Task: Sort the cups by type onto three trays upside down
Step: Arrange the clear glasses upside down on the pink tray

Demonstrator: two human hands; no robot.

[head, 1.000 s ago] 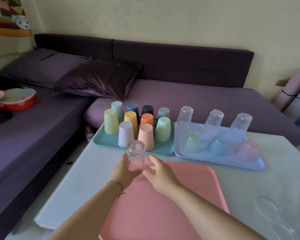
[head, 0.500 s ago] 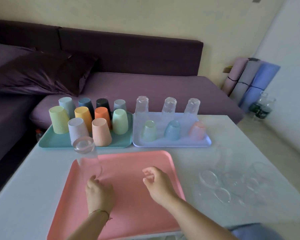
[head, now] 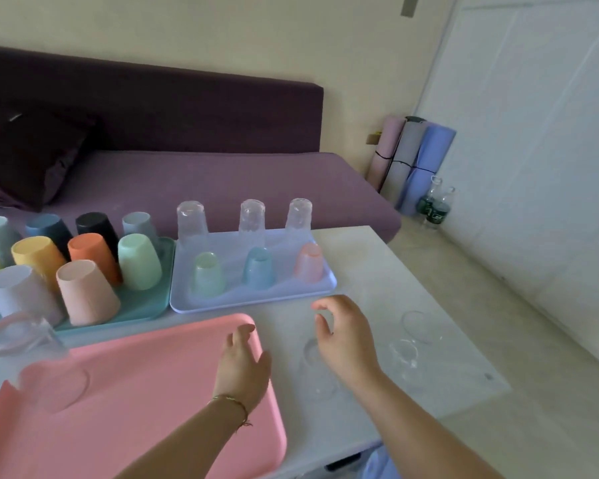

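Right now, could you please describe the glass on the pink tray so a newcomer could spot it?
Find the large pink tray nearest the camera; at its far left corner a clear glass stands upside down. It is the only cup on that tray; its neighbours are opaque coloured cups on the teal tray.

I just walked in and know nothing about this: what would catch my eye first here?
The crowd of upturned coloured cups on the teal tray at the left stands out most, beside a lilac tray with paler cups. In front lies a big pink tray bearing one upturned glass at its far left corner. The left hand and right hand hover empty near clear glasses on the table.
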